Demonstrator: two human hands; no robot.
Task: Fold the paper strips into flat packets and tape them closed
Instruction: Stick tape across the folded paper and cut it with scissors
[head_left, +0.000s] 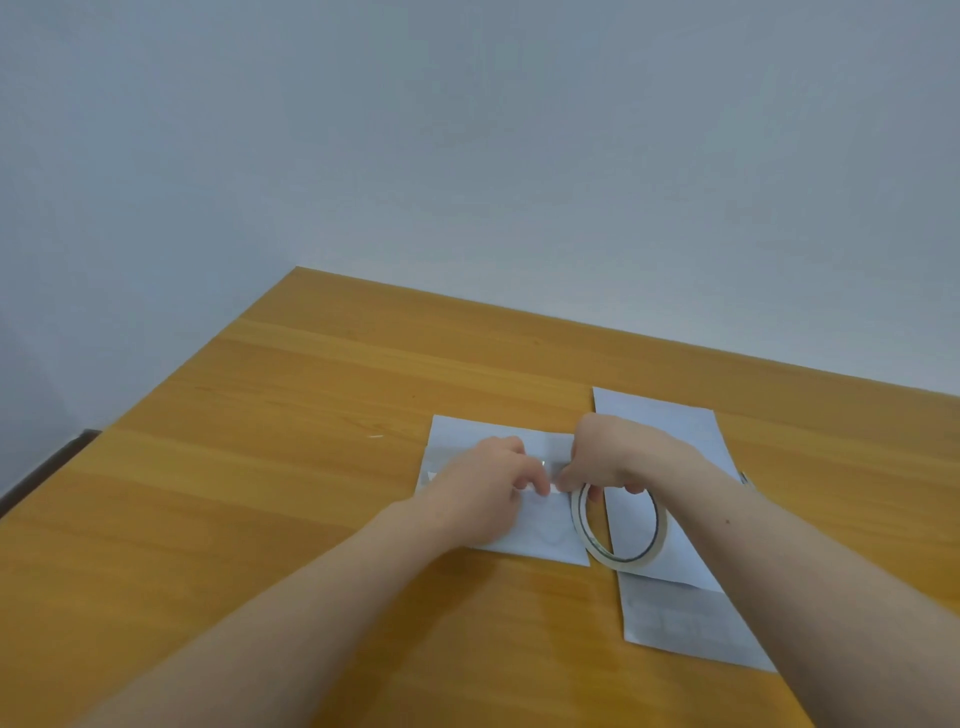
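At the far left edge a dark strip (47, 467) beside the wooden table (311, 415) is cut off by the frame and too little of it shows to name it. The left hand (485, 486) lies knuckles up on the folded paper packet (530, 535), its forearm coming in from the lower left; its fingertips curl down and pinch a short piece of tape (555, 488) against the packet's seam. The hand hides much of the packet's middle, and the clear tape is hard to make out apart from a small glint. Just to the right, the right hand (605, 460) grips the tape roll (618, 530), fingers curled round its upper rim, the roll standing tilted on edge. The roll stands partly on a longer paper strip (670, 618) lying flat, whose right side the right forearm covers.
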